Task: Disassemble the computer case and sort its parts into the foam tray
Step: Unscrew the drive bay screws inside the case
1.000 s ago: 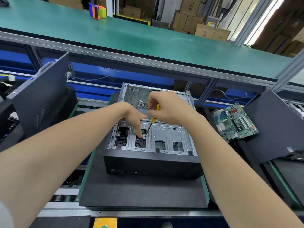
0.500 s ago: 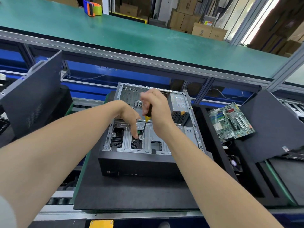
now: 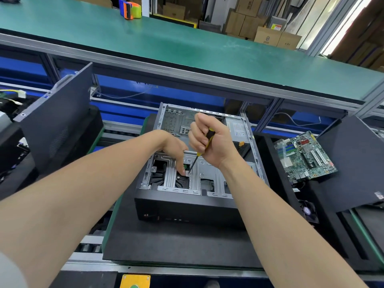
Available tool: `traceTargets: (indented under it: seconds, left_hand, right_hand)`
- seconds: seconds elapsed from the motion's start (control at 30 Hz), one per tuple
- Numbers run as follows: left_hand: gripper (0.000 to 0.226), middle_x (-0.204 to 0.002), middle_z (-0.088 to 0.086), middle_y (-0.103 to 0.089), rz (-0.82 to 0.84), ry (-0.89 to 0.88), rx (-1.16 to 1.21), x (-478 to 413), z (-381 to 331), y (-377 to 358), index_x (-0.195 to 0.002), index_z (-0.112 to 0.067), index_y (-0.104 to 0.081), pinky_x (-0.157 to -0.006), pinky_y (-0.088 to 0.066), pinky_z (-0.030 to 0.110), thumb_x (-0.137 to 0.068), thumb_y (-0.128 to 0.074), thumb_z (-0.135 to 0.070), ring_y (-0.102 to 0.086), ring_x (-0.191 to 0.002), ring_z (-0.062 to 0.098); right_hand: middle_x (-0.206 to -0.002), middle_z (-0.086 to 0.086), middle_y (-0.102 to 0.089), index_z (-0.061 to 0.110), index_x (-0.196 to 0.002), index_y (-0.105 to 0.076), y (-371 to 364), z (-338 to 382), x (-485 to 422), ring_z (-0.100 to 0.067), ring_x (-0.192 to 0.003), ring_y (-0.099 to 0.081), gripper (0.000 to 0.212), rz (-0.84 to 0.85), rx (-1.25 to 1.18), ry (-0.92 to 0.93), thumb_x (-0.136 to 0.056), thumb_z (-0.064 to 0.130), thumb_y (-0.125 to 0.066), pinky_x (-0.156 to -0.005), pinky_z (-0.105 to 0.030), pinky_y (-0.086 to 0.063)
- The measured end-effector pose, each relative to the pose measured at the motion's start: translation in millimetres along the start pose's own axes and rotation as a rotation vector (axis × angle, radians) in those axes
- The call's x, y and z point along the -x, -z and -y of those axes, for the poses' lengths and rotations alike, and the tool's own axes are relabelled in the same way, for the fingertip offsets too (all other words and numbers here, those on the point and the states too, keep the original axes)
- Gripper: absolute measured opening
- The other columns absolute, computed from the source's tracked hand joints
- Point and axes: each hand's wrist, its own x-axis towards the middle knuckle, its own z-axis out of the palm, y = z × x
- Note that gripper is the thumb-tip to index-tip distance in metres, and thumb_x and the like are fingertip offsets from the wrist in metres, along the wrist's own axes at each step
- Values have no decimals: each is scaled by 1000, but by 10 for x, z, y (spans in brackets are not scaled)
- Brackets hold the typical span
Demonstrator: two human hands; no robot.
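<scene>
The open computer case (image 3: 187, 206) lies on its side on a black foam pad (image 3: 176, 244), its silver drive cage facing up. My right hand (image 3: 209, 140) grips a yellow and black screwdriver (image 3: 202, 147) upright, its tip down on a screw in the cage. My left hand (image 3: 176, 152) reaches into the case, fingertips touching the metal right beside the screwdriver tip. A power supply (image 3: 239, 132) sits in the case's far right corner. A green motherboard (image 3: 303, 155) lies on the black foam tray (image 3: 324, 221) to the right.
A dark side panel (image 3: 60, 129) leans upright at the left. Another dark panel (image 3: 357, 161) leans at the right, over the tray. A green shelf (image 3: 187, 46) runs above, with a tape dispenser (image 3: 131, 8) on it. A small fan (image 3: 308, 210) sits in the tray.
The view has shifted slightly. My right hand has turned on the screwdriver handle, its tip staying at the same screw. My left hand stays beside the tip.
</scene>
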Motion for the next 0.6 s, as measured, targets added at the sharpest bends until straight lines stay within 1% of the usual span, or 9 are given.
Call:
traceTargets:
  seconds: [0.1, 0.13, 0.2, 0.27, 0.33, 0.4, 0.5, 0.53, 0.6]
  left_hand:
    - [107, -158, 3, -39, -24, 12, -17, 16, -5, -23, -157, -13, -28, -121, -29, 45, -75, -87, -47, -36, -145, 27]
    - [106, -158, 4, -39, -31, 17, -23, 19, -8, -24, -157, -12, -28, -121, -30, 44, -75, -87, -48, -35, -145, 28]
    - [102, -157, 6, -40, -33, 39, -40, 26, -15, -22, -154, -11, -31, -116, -32, 43, -77, -85, -50, -37, -143, 30]
    - [103, -158, 6, -39, -26, 48, -53, 31, -30, -23, -156, -16, -29, -116, -32, 46, -76, -84, -51, -36, -144, 32]
    - [104, -159, 5, -38, -22, 28, -64, 38, -27, -25, -156, -21, -28, -120, -31, 51, -75, -85, -52, -35, -145, 32]
    - [106, -160, 2, -37, -36, 5, -67, 50, -5, -27, -157, -23, -27, -121, -29, 50, -75, -85, -53, -34, -146, 29]
    - [110, -164, 0, -29, -73, -48, -34, 74, 47, -56, -159, -21, -21, -124, -24, 42, -75, -85, -54, -29, -150, 25]
    - [112, -166, 0, -27, -74, -62, -24, 80, 58, -60, -160, -22, -19, -124, -22, 40, -76, -85, -53, -26, -151, 24]
    - [113, -167, -2, -23, -61, -71, -17, 86, 61, -57, -161, -24, -16, -125, -20, 41, -76, -85, -53, -23, -153, 23]
  right_hand:
    - [-45, -2, -35, 14, -58, -46, -69, -28, 7, -20, -41, -36, 44, -86, 36, 36, -100, 24, -55, -49, -31, -33]
    - [-46, -3, -39, 14, -58, -52, -100, -27, 11, -21, -43, -39, 45, -134, 93, 32, -100, 29, -58, -51, -31, -37]
    - [-53, -6, -51, 16, -61, -62, -179, -16, 9, -22, -49, -48, 51, -261, 242, 7, -102, 47, -62, -55, -30, -46]
    - [-62, -7, -61, 19, -61, -67, -251, -7, -21, -19, -54, -55, 60, -404, 327, -15, -101, 62, -56, -55, -28, -51]
    - [-63, -5, -61, 21, -58, -65, -309, -7, -47, -16, -52, -54, 68, -492, 343, -17, -103, 67, -46, -52, -25, -48]
    - [-60, -3, -52, 20, -60, -63, -361, -34, -45, -16, -49, -45, 65, -505, 318, 20, -105, 63, -45, -52, -25, -42]
    - [-61, -4, -37, 14, -76, -53, -424, -119, -15, -19, -50, -37, 45, -530, 301, 143, -106, 47, -54, -52, -32, -33]
    - [-62, -4, -36, 14, -78, -49, -437, -142, -5, -20, -50, -38, 41, -553, 299, 173, -107, 41, -56, -53, -33, -33]
    - [-62, -3, -40, 14, -78, -47, -443, -166, 21, -21, -53, -43, 38, -596, 302, 212, -107, 35, -58, -56, -33, -39]
